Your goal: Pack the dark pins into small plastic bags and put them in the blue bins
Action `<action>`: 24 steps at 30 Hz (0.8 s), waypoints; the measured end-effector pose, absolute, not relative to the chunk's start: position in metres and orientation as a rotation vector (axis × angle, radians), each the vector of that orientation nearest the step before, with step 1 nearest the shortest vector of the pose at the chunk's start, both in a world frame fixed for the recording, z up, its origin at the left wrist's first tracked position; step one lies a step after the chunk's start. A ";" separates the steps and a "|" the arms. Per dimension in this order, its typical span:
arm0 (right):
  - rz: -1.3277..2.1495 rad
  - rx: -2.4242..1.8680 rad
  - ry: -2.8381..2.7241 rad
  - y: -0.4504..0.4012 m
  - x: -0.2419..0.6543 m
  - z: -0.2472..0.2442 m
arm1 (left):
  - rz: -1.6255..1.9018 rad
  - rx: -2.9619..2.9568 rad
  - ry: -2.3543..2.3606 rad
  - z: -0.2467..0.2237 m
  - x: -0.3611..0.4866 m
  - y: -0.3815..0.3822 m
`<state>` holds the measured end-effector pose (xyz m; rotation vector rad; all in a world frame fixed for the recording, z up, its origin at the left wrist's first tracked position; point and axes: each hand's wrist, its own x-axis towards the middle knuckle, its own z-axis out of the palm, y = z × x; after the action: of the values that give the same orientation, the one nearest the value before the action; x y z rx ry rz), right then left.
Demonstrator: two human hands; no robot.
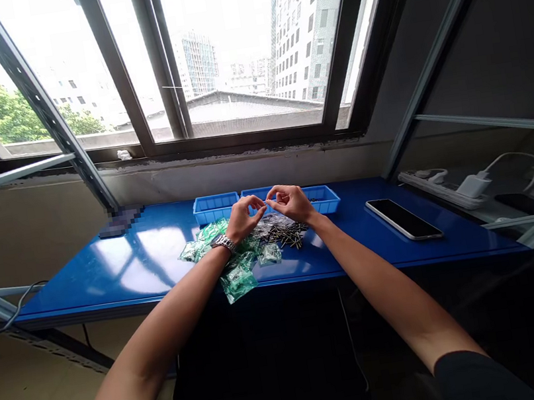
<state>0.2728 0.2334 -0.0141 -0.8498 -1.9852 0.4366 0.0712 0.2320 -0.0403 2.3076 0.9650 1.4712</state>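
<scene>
My left hand point(245, 216) and my right hand point(291, 201) meet fingertip to fingertip above the blue table. Each is pinched closed, and whatever sits between the fingers is too small to name. Below them lies a heap of dark, thin screw-like pieces point(288, 235), with clear plastic bags point(267, 225) behind it. Green plastic packets point(238, 278) are spread under and beside my left wrist, one hanging over the table's front edge. Just behind my hands stand blue plastic bins point(216, 202), partly hidden by them; the right bin point(328, 200) holds a few small dark pieces.
A phone point(404, 218) lies on the right of the blue table point(354, 247). Another dark flat object point(121, 222) is at the back left. A power strip with a white plug point(474, 186) sits beyond the right edge. Metal shelf posts point(39, 103) flank the table before a window.
</scene>
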 end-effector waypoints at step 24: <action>0.393 -0.885 -2.005 0.233 0.274 -0.012 | 1.508 2.244 0.956 -0.040 0.071 0.231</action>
<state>0.2740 0.2332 -0.0121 -0.8853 -2.0051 0.3931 0.0711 0.2309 -0.0398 2.2444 0.9555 1.5081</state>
